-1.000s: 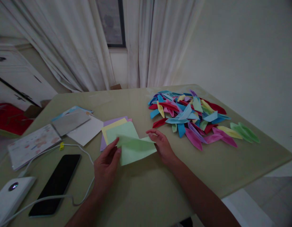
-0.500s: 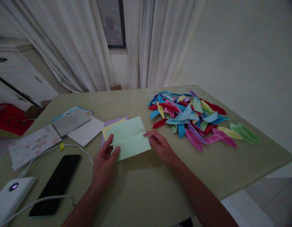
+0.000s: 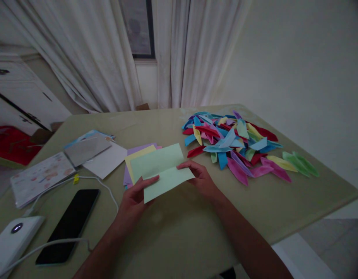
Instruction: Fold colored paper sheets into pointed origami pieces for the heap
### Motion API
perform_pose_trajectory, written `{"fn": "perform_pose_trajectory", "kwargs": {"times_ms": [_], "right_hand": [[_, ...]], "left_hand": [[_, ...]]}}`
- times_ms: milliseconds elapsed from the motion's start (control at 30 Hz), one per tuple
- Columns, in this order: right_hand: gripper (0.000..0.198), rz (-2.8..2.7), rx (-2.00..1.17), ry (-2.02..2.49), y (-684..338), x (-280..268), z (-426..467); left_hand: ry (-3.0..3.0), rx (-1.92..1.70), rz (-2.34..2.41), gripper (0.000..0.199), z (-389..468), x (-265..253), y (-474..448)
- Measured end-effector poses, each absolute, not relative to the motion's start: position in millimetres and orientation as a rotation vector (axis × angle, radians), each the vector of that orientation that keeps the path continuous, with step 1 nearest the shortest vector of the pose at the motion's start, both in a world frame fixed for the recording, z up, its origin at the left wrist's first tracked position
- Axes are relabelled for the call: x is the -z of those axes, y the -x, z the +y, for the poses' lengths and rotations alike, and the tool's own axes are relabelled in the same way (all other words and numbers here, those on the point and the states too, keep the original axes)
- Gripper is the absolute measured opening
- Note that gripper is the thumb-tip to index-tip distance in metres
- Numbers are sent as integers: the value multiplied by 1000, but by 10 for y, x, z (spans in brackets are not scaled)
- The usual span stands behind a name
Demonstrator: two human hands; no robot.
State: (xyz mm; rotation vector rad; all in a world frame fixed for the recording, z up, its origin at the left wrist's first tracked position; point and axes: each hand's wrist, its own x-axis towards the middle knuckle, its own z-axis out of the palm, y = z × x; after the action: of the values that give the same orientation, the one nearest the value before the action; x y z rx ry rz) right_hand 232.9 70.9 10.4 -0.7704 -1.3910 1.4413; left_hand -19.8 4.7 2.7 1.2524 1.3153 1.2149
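Between my hands is a pale green sheet of paper point(image 3: 164, 164) with a crease across its middle, its near half tilted up toward me. My left hand point(image 3: 136, 199) grips the near left corner, thumb on top and the other fingers mostly hidden underneath. At the right edge, close to the crease, my right hand point(image 3: 197, 176) pinches the sheet between thumb and fingers. Partly under the sheet's left side lies a stack of coloured paper point(image 3: 129, 155), with yellow and purple showing.
A heap of folded coloured paper pieces point(image 3: 225, 139) covers the table's point(image 3: 173, 240) back right. To the left are a black phone point(image 3: 69, 224), a white power bank point(image 3: 19, 240) with a white cable point(image 3: 94, 178), a patterned booklet point(image 3: 43, 178), and white and grey sheets point(image 3: 107, 161).
The green sheet has shifted slightly right and toward me. My left hand has moved to its near corner with the thumb laid along the paper. The right hand still holds the right edge.
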Motion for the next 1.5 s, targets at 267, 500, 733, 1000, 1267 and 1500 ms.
{"fn": "perform_pose_trajectory", "kwargs": {"times_ms": [267, 500, 733, 1000, 1267, 1500], "right_hand": [[17, -1534, -1335, 731, -2333, -79, 681], [14, -1580, -1266, 832, -2299, -131, 636], [22, -1409, -1410, 846, -2199, -69, 596], [17, -1632, -1279, 744, -2277, -186, 615], [27, -1589, -1190, 882, -2219, -162, 579], [33, -1420, -1022, 1063, -2135, -99, 596]], "left_hand": [[-1319, -1235, 1383, 33, 63, -4, 254], [-1262, -1295, 1373, 36, 57, -12, 183], [-1192, -1385, 1462, 46, 49, -14, 120], [-1092, -1393, 1503, 46, 27, 37, 158], [-1007, -1470, 1429, 47, 31, 21, 96], [-930, -1476, 1440, 46, 28, 58, 89]]}}
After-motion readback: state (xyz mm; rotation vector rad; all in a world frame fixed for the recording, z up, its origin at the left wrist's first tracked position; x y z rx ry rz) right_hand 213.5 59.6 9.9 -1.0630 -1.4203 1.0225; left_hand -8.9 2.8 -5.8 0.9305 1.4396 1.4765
